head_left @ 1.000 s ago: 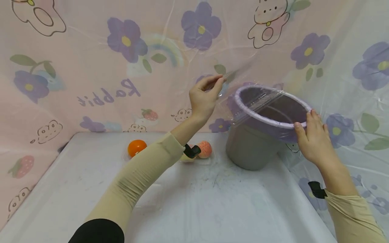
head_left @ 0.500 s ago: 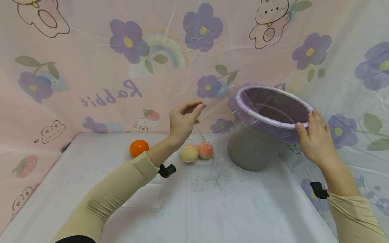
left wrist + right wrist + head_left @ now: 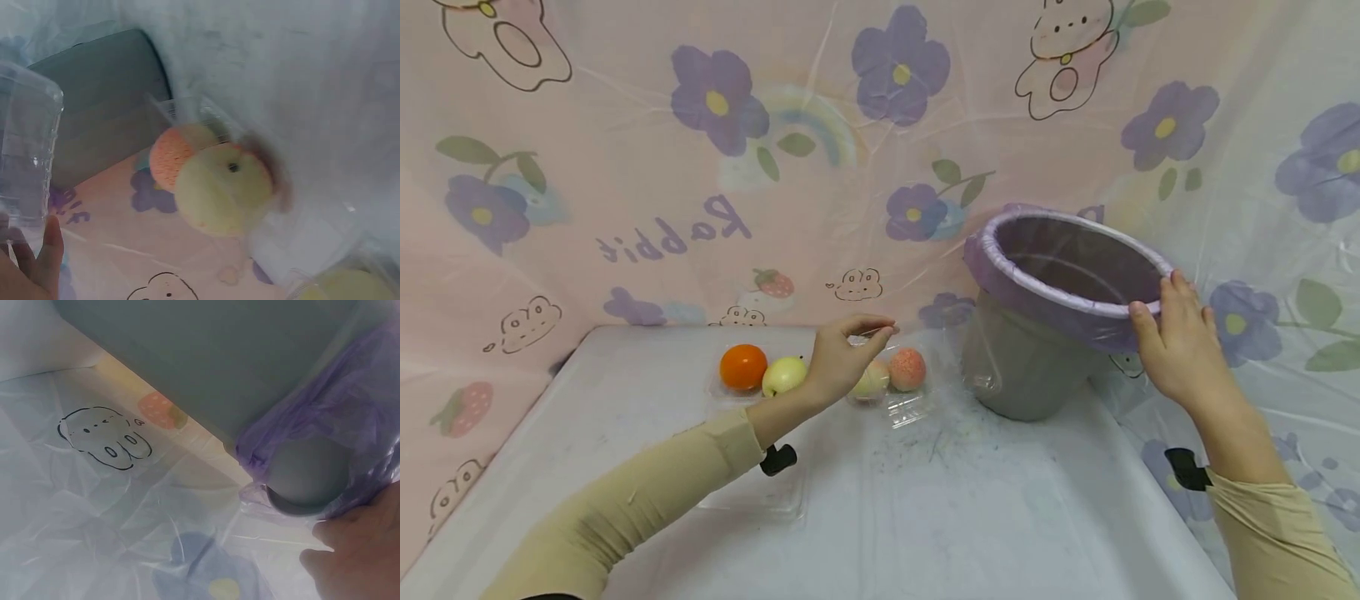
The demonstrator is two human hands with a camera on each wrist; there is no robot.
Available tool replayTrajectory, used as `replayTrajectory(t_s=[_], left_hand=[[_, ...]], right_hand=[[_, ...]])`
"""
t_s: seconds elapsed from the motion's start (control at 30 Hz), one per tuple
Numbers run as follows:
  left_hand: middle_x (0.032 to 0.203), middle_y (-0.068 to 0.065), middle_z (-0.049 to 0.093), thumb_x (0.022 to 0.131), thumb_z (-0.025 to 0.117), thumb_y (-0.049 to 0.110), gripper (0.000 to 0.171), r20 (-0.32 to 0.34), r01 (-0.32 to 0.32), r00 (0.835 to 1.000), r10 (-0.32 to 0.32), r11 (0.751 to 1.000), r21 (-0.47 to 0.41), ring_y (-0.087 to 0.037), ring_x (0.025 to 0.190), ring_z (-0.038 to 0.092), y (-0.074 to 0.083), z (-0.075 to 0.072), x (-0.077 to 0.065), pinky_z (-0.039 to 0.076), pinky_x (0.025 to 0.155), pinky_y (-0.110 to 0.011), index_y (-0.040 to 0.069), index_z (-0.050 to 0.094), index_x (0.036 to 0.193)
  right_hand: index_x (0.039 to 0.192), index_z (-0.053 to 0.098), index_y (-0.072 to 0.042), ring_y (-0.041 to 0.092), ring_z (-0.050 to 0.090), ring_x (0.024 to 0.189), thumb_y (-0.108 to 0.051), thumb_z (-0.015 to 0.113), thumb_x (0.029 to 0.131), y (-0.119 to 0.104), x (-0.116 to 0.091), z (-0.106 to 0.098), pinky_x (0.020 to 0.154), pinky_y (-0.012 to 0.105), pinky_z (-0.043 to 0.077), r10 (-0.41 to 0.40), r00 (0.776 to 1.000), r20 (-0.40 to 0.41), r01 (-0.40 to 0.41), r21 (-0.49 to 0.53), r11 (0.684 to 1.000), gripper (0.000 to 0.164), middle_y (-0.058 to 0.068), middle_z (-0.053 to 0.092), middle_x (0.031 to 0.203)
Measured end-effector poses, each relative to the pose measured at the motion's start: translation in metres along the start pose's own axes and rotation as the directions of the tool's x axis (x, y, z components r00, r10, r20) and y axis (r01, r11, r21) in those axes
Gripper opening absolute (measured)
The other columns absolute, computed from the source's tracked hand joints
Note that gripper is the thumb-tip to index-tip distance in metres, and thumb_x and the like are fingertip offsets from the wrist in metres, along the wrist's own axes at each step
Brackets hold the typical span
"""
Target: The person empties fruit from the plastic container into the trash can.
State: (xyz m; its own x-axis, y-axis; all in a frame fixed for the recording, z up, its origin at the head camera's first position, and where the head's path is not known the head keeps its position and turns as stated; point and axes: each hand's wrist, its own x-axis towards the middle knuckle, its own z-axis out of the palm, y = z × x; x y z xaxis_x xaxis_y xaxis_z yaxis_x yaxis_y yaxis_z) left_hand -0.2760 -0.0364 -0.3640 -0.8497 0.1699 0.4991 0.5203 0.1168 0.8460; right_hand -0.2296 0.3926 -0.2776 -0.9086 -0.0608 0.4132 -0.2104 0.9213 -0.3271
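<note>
My left hand [image 3: 846,358] pinches a clear plastic container part, like a lid or shallow box [image 3: 28,144], between thumb and fingers, just above the fruit. Behind and below it are a pink speckled peach [image 3: 907,369] and a yellowish peach [image 3: 225,187] in a clear plastic tray; the hand and clear plastic partly cover them. On the right, a grey bin [image 3: 1037,367] lined with a purple plastic bag [image 3: 1000,279] stands with its mouth facing me. My right hand [image 3: 1187,350] rests on the bin's right rim, thumb and fingers nearly straight over the bag's edge.
Left of the peaches, an orange round fruit [image 3: 743,367] and a yellow-green apple [image 3: 784,377] sit in another clear tray. A second clear plastic piece [image 3: 767,496] lies nearer on the white table [image 3: 925,517]. A patterned plastic sheet [image 3: 647,167] hangs behind.
My left hand has come down and left from beside the bin's mouth to above the peaches, bringing the clear plastic off the bin's rim. The right hand stays on the rim.
</note>
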Motion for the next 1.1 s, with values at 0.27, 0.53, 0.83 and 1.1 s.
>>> replayTrajectory(t_s=[0.27, 0.53, 0.83, 1.1], left_hand=[[0.108, 0.0, 0.079, 0.099, 0.073, 0.018, 0.018, 0.198, 0.061, 0.977, -0.076, 0.995, 0.08, -0.016, 0.099, 0.07, -0.012, 0.0, -0.014, 0.058, 0.086, -0.037, 0.007, 0.079, 0.112], [0.103, -0.001, 0.079, 0.098, 0.074, 0.014, 0.013, 0.305, 0.139, 0.935, -0.181, 0.978, 0.156, -0.013, 0.094, 0.071, -0.022, 0.001, -0.025, 0.057, 0.071, -0.024, 0.008, 0.08, 0.108], [0.095, -0.001, 0.078, 0.094, 0.077, 0.009, 0.011, 0.451, 0.197, 0.852, -0.264, 0.962, 0.191, -0.011, 0.087, 0.072, -0.036, 0.002, -0.032, 0.058, 0.077, -0.022, 0.003, 0.079, 0.104], [0.092, -0.005, 0.077, 0.093, 0.075, 0.002, 0.01, 0.522, 0.201, 0.799, -0.298, 0.951, 0.236, -0.018, 0.081, 0.074, -0.048, 0.0, -0.035, 0.056, 0.068, -0.019, -0.002, 0.077, 0.102]], right_hand=[[0.156, 0.009, 0.02, 0.058, -0.001, 0.153, -0.045, 0.021, 0.113, 0.001, 0.0, 0.001, 0.12, 0.071, -0.008, 0.001, 1.0, -0.003, -0.001, 0.001, 1.0, 0.079, 0.039, 0.002, 0.165], [0.155, 0.009, 0.02, 0.059, 0.0, 0.152, -0.046, 0.021, 0.113, 0.001, 0.0, 0.0, 0.12, 0.072, -0.008, -0.004, 1.0, -0.013, 0.004, 0.007, 1.0, 0.08, 0.039, 0.002, 0.165], [0.156, 0.008, 0.02, 0.056, -0.002, 0.153, -0.047, 0.021, 0.113, 0.0, 0.001, -0.001, 0.12, 0.072, -0.009, 0.0, 1.0, 0.0, 0.0, 0.005, 1.0, 0.08, 0.039, 0.001, 0.165], [0.155, 0.008, 0.021, 0.056, -0.002, 0.153, -0.047, 0.021, 0.113, 0.0, 0.001, 0.0, 0.119, 0.072, -0.009, 0.002, 1.0, 0.012, -0.002, 0.001, 1.0, 0.08, 0.04, 0.001, 0.165]])
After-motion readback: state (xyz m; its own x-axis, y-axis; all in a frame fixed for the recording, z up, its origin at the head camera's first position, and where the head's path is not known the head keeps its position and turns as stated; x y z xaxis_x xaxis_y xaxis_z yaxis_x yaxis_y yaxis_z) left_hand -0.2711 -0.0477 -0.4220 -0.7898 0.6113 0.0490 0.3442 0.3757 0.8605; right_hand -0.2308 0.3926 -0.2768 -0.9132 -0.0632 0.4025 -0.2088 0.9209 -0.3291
